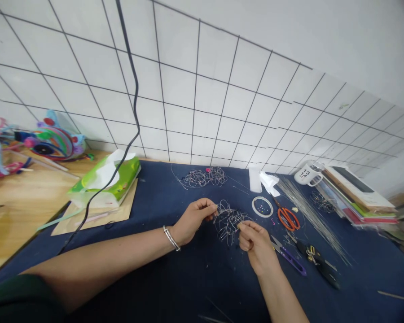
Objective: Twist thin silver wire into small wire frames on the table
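A loose tangle of thin silvery wire (229, 220) is held between my two hands, just above the dark blue cloth (161, 197). My left hand (195, 216), with a silver bangle at the wrist, pinches the tangle's left edge between thumb and fingertips. On the other side my right hand (256, 242) pinches the wire with its fingers curled. Behind them lies another bundle of looped wire (207, 176) with a small pink-red spot on it. Near my right hand are purple-handled snips (291, 259) and black pliers (318, 262).
Orange-handled scissors (287, 217), a white ring dish (262, 207) with tiny beads and long straight wires (314, 215) lie to the right. A mug (308, 175) stands by stacked books (360, 193). Leftward, a black cable (132, 89) hangs before a green tissue pack (107, 177).
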Demonstrator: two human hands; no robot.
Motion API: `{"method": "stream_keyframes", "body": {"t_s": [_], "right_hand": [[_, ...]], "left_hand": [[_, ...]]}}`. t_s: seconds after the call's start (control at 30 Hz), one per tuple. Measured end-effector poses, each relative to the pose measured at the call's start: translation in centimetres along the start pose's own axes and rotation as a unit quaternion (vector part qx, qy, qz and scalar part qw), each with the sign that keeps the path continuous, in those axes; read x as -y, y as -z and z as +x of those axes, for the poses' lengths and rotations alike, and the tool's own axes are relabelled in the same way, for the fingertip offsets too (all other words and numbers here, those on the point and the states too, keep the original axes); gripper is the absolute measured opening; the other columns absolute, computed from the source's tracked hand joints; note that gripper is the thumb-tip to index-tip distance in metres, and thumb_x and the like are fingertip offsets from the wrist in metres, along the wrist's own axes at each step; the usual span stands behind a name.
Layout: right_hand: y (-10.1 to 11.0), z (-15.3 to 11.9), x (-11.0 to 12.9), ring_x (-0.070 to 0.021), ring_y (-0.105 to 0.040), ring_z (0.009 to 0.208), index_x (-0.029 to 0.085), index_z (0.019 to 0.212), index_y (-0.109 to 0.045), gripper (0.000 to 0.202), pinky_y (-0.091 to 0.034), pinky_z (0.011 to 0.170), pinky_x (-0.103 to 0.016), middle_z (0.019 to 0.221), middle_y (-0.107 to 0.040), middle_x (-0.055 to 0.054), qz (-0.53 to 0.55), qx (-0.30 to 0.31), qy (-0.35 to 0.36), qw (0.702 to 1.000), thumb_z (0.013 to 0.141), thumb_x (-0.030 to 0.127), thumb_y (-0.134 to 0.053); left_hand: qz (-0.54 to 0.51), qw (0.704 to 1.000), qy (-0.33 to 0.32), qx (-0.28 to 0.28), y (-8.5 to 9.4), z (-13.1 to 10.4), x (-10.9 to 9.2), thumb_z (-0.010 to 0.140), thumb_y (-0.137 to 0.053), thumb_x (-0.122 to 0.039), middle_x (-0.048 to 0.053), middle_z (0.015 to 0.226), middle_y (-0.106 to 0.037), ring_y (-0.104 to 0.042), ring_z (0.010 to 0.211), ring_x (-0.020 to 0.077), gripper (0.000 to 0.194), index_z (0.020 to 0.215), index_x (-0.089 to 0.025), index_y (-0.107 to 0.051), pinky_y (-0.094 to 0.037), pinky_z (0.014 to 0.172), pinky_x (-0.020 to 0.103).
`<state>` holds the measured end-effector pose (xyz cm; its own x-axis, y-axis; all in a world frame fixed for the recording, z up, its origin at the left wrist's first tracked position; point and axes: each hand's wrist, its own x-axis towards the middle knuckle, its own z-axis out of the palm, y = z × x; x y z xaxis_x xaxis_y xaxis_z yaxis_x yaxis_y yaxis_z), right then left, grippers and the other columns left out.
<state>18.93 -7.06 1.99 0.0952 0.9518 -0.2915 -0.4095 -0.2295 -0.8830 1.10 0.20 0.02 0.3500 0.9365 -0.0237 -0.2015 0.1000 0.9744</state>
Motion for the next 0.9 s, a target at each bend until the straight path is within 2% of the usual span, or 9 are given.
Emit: {"method": "stream_keyframes", "body": {"t_s": [0.23,0.5,0.9], "right_hand": [[0.7,0.6,-0.4,-0.0025,-0.024,0.038,0.014,0.072,-0.057,0.017,-0.013,0.041,-0.021,0.043,-0.032,0.009,-0.051,0.017,0.003,0.999,0.069,0.025,-0.07],[0.6,0.4,-0.6,-0.0033,-0.024,0.04,0.013,0.073,-0.058,0.019,-0.017,0.042,-0.022,0.043,-0.033,0.009,-0.116,0.018,0.025,0.993,0.071,0.03,-0.067],[-1.0,-0.1,-0.9,-0.0033,-0.023,0.039,0.013,0.071,-0.058,0.023,-0.016,0.04,-0.021,0.043,-0.032,0.009,-0.119,-0.006,0.042,0.992,0.066,0.032,-0.069]], "left_hand": [[-0.052,0.999,0.016,-0.001,0.4,0.4,-0.8,0.077,-0.057,-0.034,0.001,0.069,-0.057,-0.046,0.052,0.0061,0.021,0.073,-0.013,-0.054,-0.034,0.049,0.019],[-0.049,0.999,0.007,-0.001,0.2,0.1,-1.1,0.078,-0.057,-0.034,0.002,0.07,-0.058,-0.051,0.057,0.0082,0.021,0.074,-0.013,-0.055,-0.04,0.057,0.022],[-0.028,0.999,-0.002,0.017,-0.5,-0.7,-1.5,0.077,-0.058,-0.033,0.002,0.07,-0.059,-0.052,0.065,0.0105,0.019,0.077,-0.013,-0.057,-0.04,0.064,0.024]]}}
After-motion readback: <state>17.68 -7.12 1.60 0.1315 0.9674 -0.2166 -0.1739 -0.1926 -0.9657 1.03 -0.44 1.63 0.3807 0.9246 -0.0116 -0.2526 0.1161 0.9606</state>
